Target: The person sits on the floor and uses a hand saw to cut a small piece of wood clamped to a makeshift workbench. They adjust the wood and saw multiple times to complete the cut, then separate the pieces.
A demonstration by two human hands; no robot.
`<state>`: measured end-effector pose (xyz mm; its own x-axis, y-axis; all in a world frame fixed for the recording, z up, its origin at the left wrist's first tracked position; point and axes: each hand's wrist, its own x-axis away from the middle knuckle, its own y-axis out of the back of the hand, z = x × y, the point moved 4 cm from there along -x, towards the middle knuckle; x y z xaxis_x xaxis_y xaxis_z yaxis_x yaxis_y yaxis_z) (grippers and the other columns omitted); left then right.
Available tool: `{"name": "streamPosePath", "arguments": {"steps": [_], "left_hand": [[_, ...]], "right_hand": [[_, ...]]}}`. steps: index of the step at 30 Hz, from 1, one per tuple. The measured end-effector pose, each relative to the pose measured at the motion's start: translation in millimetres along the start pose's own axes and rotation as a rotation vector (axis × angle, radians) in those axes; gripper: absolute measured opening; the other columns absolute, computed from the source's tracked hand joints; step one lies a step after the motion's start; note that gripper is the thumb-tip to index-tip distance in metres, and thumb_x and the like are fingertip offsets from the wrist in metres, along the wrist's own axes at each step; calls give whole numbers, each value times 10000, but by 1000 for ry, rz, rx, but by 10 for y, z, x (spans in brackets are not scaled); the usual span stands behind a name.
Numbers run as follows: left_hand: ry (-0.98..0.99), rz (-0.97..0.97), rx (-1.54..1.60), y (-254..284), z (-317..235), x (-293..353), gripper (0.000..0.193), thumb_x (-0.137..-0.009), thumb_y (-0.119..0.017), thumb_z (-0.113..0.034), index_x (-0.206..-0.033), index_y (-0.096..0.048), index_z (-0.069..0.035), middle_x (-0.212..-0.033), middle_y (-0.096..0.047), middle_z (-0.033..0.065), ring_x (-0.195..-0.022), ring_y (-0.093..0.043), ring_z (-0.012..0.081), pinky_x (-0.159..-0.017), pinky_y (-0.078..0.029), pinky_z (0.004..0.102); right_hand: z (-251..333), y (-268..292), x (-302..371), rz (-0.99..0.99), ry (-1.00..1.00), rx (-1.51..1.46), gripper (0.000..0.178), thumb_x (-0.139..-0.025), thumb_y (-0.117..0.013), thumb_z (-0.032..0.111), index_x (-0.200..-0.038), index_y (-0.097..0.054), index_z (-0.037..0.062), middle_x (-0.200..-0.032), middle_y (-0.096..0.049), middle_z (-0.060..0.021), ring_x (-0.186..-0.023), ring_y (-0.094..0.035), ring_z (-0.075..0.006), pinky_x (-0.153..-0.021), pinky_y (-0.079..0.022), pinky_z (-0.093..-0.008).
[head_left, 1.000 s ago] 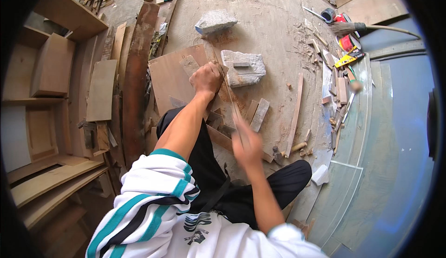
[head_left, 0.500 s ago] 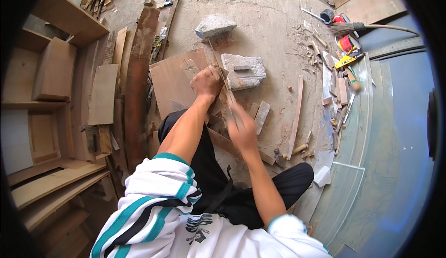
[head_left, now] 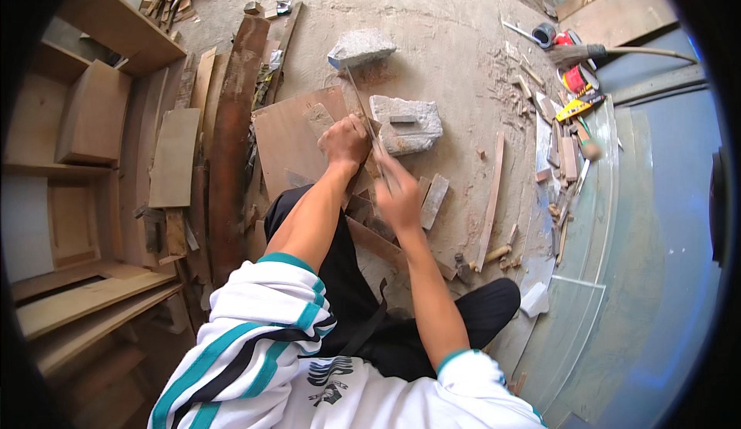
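My right hand (head_left: pixel 400 196) is closed around the handle end of a handsaw (head_left: pixel 359 97), slightly blurred. Its long thin blade points away from me, past the right side of my left hand (head_left: pixel 345 142). That hand is a fist pressed down on a piece of wood, mostly hidden beneath it and right beside the blade. A short light wood offcut (head_left: pixel 317 115) shows just beyond my left knuckles, over a flat brown board (head_left: pixel 284 132). To the right of the blade lies a rough pale block (head_left: pixel 417 132) with a small grey bar (head_left: pixel 402 118) on top.
Another pale block (head_left: pixel 363 44) lies farther off. Long planks (head_left: pixel 235 128) and wooden cabinet parts (head_left: pixel 93 116) line the left. At right are wood scraps, a yellow-and-black handsaw (head_left: pixel 579 107), a brush broom (head_left: pixel 577 52) and glass sheets (head_left: pixel 575 313). A hammer (head_left: pixel 494 256) rests near my knee.
My right hand has moved a little forward along the saw's line, closer to my left hand. The left fist stays in place on the wood. The whole view has shifted slightly.
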<state>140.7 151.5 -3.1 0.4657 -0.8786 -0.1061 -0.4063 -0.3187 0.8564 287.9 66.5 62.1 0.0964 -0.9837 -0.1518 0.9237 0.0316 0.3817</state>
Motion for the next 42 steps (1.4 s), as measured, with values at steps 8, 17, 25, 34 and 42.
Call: {"name": "streamPosePath", "arguments": {"steps": [8,17,25,34,42], "left_hand": [[20,-22,4,-27,136,-7,448,-972,-421,-327,-750,-727,-87,-803,-721,208,-737,-713,419,-684,-556,523],[-37,27,20,24,-11,-28,491,-992,-383,-347,-764,-728,-84,-828,-715,228,-779,-709,432,-716,-554,536],[31,4,21,60,53,-39,487,-991,-400,-332,-779,-748,-64,-813,-714,226,-768,-708,427,-742,-549,531],[-23,-20,49,78,145,0,477,-986,-419,-337,-779,-745,-57,-822,-722,231,-745,-716,420,-717,-562,514],[18,-9,29,13,27,-7,463,-990,-419,-321,-758,-736,-76,-817,-728,201,-769,-716,413,-702,-560,511]], "right_hand": [[625,721,1545,57,-127,68,409,-818,-580,-78,-1203,-685,12,-1158,-713,-243,-1072,-721,-309,-904,-550,-346],[103,-17,-48,-7,-56,-25,424,-821,-570,14,-1232,-677,25,-1207,-687,-223,-1132,-669,-349,-970,-521,-383],[795,911,1733,2,-114,81,432,-786,-615,-26,-1203,-700,52,-1129,-710,-220,-888,-736,-355,-782,-584,-386],[299,59,405,-45,30,20,412,-827,-597,43,-1229,-685,74,-1106,-708,-220,-1035,-686,-392,-885,-557,-434],[737,658,1035,0,-45,59,395,-836,-599,-9,-1219,-689,28,-1204,-697,-200,-1089,-699,-330,-935,-550,-382]]}}
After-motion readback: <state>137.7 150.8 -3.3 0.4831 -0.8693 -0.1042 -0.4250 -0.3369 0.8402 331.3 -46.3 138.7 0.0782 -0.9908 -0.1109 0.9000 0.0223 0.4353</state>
